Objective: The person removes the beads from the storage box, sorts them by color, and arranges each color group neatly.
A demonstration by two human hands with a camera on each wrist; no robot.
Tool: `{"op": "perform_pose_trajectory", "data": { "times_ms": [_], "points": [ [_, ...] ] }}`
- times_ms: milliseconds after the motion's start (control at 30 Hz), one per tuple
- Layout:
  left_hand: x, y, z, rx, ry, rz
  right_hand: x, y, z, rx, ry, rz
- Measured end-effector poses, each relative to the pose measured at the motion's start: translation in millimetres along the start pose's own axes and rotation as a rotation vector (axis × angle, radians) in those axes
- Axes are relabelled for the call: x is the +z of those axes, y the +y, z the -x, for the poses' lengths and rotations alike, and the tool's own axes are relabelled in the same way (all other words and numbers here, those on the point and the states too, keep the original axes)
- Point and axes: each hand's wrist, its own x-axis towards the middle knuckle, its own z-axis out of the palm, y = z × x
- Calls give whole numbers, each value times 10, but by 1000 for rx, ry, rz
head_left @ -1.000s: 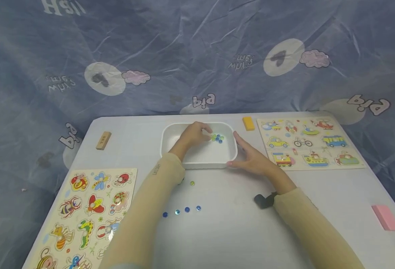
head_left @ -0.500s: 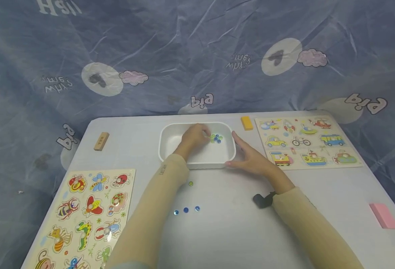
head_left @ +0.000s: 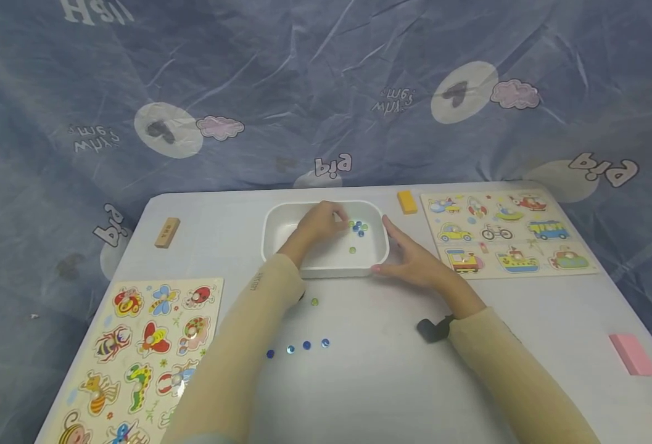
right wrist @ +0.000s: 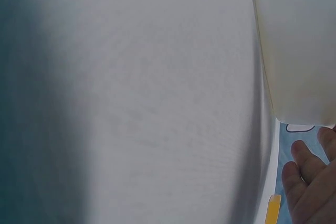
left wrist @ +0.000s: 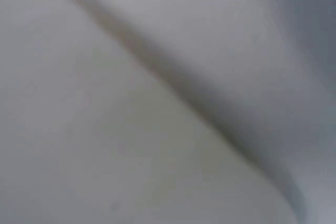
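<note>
My left hand (head_left: 319, 223) reaches into the white tray (head_left: 326, 273). Its index finger and thumb bend toward a small cluster of blue and yellow-green glass beads (head_left: 357, 227), with a gap showing between their tips. Nearer the tray's front wall sits a single yellow-green bead (head_left: 352, 250). Around the tray's right front corner is my right hand (head_left: 414, 262), thumb at the front wall and fingers fairly straight along the right end. The right wrist view shows those fingers (right wrist: 310, 169) beside the tray wall (right wrist: 299, 51). A blurred pale surface fills the left wrist view; no hand shows there.
Several blue beads (head_left: 306, 345) lie in a row in front of the tray, with one yellow-green bead (head_left: 314, 302) nearer it. Insect puzzle board (head_left: 156, 339) at left, vehicle puzzle board (head_left: 509, 234) at right. Blocks: wooden (head_left: 167, 232), yellow (head_left: 406, 201), pink (head_left: 633, 354).
One yellow-green bead has come away from the cluster toward the tray's front. My left hand dipped toward the beads, then lifted slightly back. My right hand keeps its place at the tray.
</note>
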Motion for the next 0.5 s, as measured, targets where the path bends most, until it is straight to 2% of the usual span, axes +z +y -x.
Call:
{"op": "perform_pose_trajectory", "data": {
  "times_ms": [100, 233, 333, 500],
  "points": [
    [-116, 41, 81, 67, -4, 62, 1, 15, -13, 2, -1, 4],
    [-264, 99, 264, 132, -11, 159, 37, 225, -117, -11, 9, 13],
    [-338, 122, 459, 148, -10, 202, 74, 389, -190, -23, 18, 20],
    [-339, 106, 799, 155, 10, 240, 94, 431, -193, -26, 30, 22]
  ]
}}
